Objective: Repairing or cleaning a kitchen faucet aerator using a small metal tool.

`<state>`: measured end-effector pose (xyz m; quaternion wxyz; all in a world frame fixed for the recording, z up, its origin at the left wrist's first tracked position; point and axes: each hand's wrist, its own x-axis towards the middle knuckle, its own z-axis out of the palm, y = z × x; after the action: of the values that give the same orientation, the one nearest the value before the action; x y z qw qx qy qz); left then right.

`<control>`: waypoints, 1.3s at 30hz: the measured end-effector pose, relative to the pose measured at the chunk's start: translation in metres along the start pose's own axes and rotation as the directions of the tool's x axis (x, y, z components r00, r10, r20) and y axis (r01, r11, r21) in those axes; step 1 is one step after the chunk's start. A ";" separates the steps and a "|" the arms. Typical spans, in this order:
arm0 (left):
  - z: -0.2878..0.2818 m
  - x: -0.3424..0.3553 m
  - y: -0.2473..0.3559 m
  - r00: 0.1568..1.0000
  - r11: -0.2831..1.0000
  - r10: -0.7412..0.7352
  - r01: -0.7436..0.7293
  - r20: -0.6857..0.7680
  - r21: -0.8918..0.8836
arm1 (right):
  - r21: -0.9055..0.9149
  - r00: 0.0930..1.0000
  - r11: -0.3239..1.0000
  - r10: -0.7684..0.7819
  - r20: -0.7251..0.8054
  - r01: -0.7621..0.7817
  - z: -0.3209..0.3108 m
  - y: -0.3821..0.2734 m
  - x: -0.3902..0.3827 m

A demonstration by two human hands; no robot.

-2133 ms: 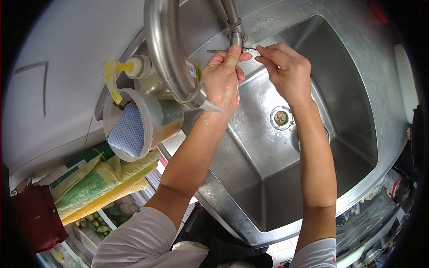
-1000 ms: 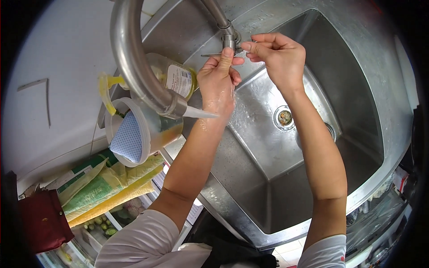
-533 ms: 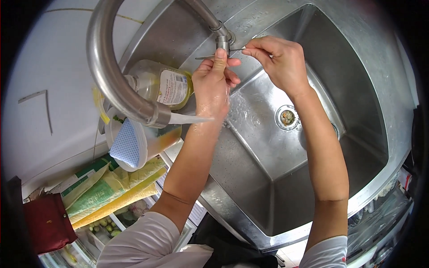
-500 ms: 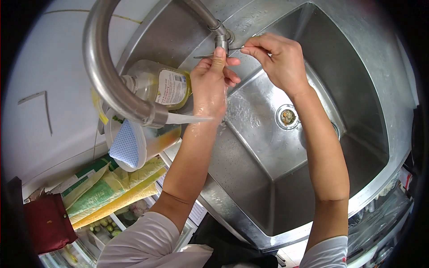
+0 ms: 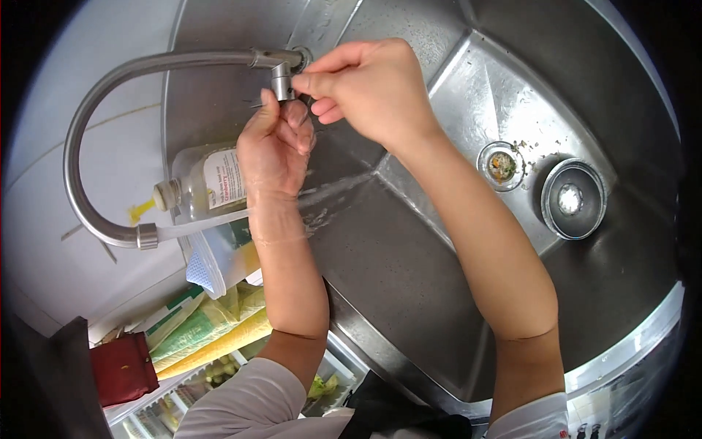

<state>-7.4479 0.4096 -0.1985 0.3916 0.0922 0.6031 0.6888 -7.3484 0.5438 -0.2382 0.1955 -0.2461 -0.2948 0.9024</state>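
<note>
Just under the small metal body of the tap (image 5: 281, 83), my left hand (image 5: 274, 150) is turned palm up. Its thumb stands apart from the loosely bent fingers, next to a thin dark rod end of the tap handle (image 5: 257, 104). My right hand (image 5: 380, 91) pinches at the other side of the tap body, with thumb and index finger together. Those fingertips cover the part of the handle they grip. From the curved spout (image 5: 106, 143) a stream of water (image 5: 208, 223) runs across my left wrist and splashes on into the steel sink (image 5: 380, 293).
A metal bowl (image 5: 574, 199) stands in the sink beside a drain strainer (image 5: 502, 166) holding food scraps. Left of my wrist lie a clear bottle (image 5: 212, 179) with a yellow cap and a plastic tub (image 5: 227, 252). Bagged goods (image 5: 197, 329) and a dark red pouch (image 5: 123, 369) lie lower left.
The view has shifted, bringing the bowl into sight. My right hand has come closer to the tap body, covering the rod end that showed before. Water still runs over my left wrist.
</note>
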 end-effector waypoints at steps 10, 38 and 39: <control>0.006 -0.004 -0.002 0.998 1.000 -0.015 0.016 -0.065 0.005 | -0.568 0.718 0.479 -0.612 0.330 0.669 -0.012 0.006 0.014; -0.002 -0.005 -0.006 0.998 0.998 0.015 -0.011 -0.060 0.069 | -0.594 0.972 0.773 -0.225 0.073 0.223 0.007 0.009 0.013; -0.001 -0.004 -0.006 0.997 0.998 0.030 -0.025 -0.068 0.064 | -0.416 1.000 0.909 0.001 0.016 0.006 0.008 -0.003 0.011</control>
<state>-7.4434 0.4059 -0.2033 0.3578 0.0890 0.6366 0.6774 -7.3606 0.5483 -0.2340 0.1373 -0.2748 -0.4821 0.8205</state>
